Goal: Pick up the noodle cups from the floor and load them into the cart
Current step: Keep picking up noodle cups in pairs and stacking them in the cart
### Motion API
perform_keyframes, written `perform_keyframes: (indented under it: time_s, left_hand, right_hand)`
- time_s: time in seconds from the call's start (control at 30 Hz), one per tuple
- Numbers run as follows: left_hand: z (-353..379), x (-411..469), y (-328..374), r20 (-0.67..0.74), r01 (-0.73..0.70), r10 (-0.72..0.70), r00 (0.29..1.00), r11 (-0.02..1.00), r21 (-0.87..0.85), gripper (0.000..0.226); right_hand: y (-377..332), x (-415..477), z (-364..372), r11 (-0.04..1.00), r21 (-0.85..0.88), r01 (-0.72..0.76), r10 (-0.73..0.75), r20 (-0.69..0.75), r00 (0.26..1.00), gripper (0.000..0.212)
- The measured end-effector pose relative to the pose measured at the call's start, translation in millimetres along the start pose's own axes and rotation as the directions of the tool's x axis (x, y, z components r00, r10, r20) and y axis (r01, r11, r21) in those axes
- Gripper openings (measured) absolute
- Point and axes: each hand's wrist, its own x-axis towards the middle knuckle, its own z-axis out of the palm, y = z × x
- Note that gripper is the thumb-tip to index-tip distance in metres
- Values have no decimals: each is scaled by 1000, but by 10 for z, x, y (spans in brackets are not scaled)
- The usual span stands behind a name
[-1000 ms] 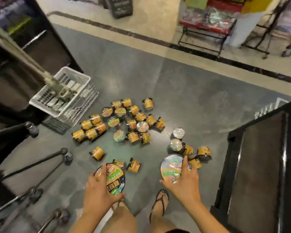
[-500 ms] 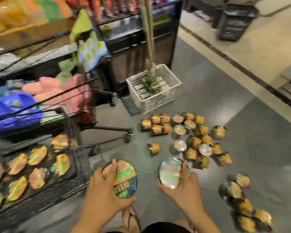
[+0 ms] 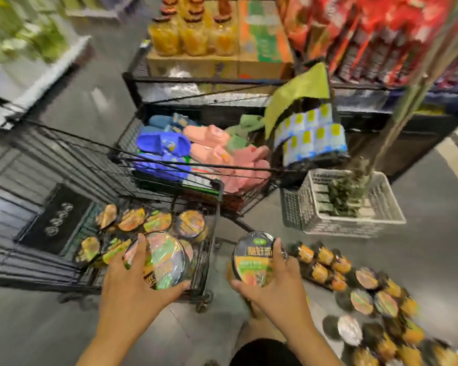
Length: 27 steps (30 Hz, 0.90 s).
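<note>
My left hand grips a noodle cup with a green and orange foil lid, held over the near right corner of the black wire cart. Several noodle cups lie lid-up in the cart's basket. My right hand holds a second noodle cup just right of the cart, above the floor. Many more noodle cups lie scattered on the grey floor at the lower right.
A second wire cart with blue and pink slippers stands behind the first. A white plastic basket sits on the floor to the right, a pole rising past it. Store shelves with bottles and red packets fill the back.
My view has swung left, from the floor pile to the cart. Both hands carried their cups along; the left cup is now over the cart's basket.
</note>
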Motion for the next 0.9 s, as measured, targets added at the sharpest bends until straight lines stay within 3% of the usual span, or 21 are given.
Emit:
perform_keyframes:
  time_s: [0.27,0.4,0.5,0.7,0.9]
  left_hand:
    - [53,321,131,-109,305,-319,941,944,-127,130]
    - [99,374,259,-123,448,-477,870,871,-204,130]
    - [167,316,310,-232,489,-547,805,832,-263,136]
    - [235,120,324,-227,632,-727,648,680,-373,132]
    - [123,158,128,-211,708,-796,568,603,-367,134]
  right_hand:
    - [-462,1028,-123,936,-114,332,-286,299,910,139]
    - [-718,1428,-170,852,-139,506,-403,443,801,141]
    - [-902,1715,-87,751,-141,646,-509,499,701,146]
    - [-1356,1971,192,599,-157,785,-522,668,531,152]
    - [-1768,2050,631,605,-122,787,-493,719,490,139]
